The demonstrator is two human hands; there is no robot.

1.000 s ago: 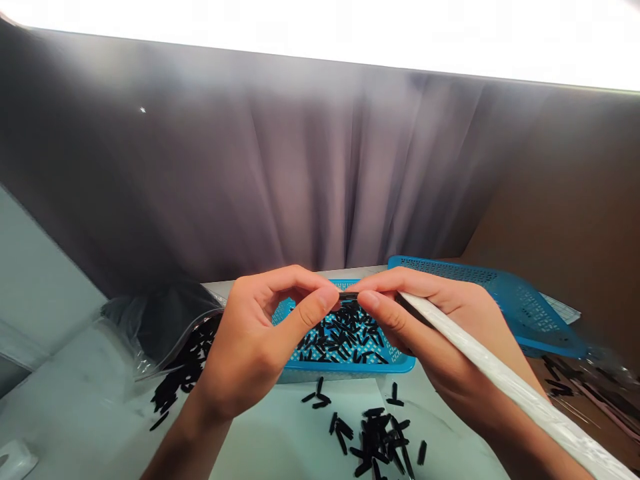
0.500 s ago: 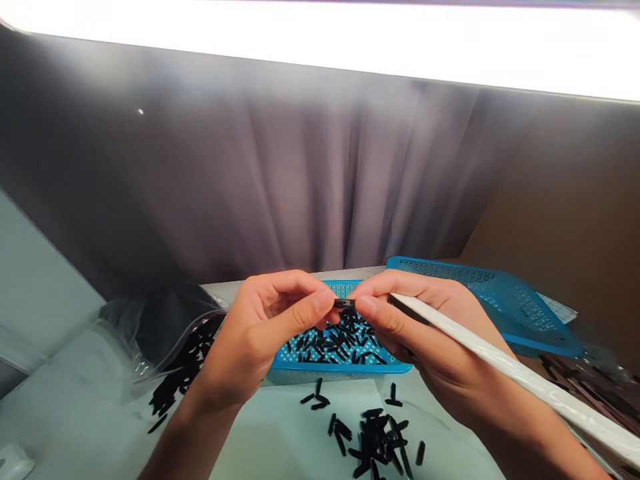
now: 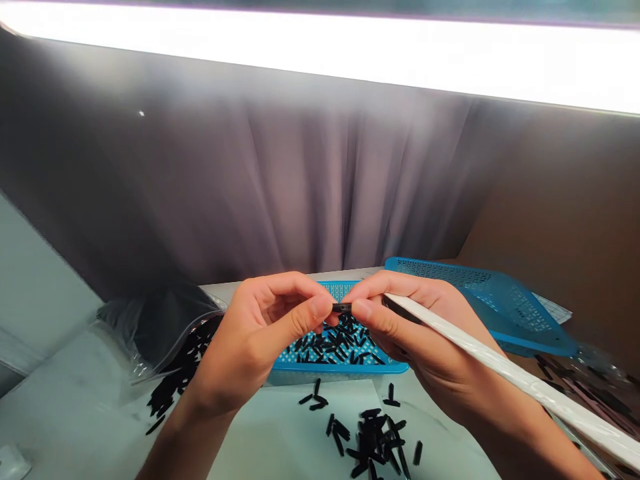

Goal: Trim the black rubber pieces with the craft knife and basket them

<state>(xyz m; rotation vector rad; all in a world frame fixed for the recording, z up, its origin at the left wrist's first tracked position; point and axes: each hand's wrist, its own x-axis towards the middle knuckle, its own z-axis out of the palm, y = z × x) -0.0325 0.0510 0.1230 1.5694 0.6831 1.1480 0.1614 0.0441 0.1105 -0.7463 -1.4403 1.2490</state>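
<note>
My left hand pinches one end of a small, narrow black piece between thumb and forefinger. The other end sits in the fingertips of my right hand, so both hands hold it level. Across my right hand lies a long white strip-like thing with a dark end; I cannot make out its kind or how it is held. Below and behind the fingers stands a blue plastic basket with many black pieces in it. A loose pile of similar black pieces lies nearer on the table.
At the left, a clear plastic bag of black pieces spills onto the pale table. Another blue basket stands at the back right, with more dark strips beside it. A curtain hangs behind, under a bright lamp.
The whole view has shifted slightly, with the lamp lower in it. Both hands keep their pinch on the black piece, with little other movement.
</note>
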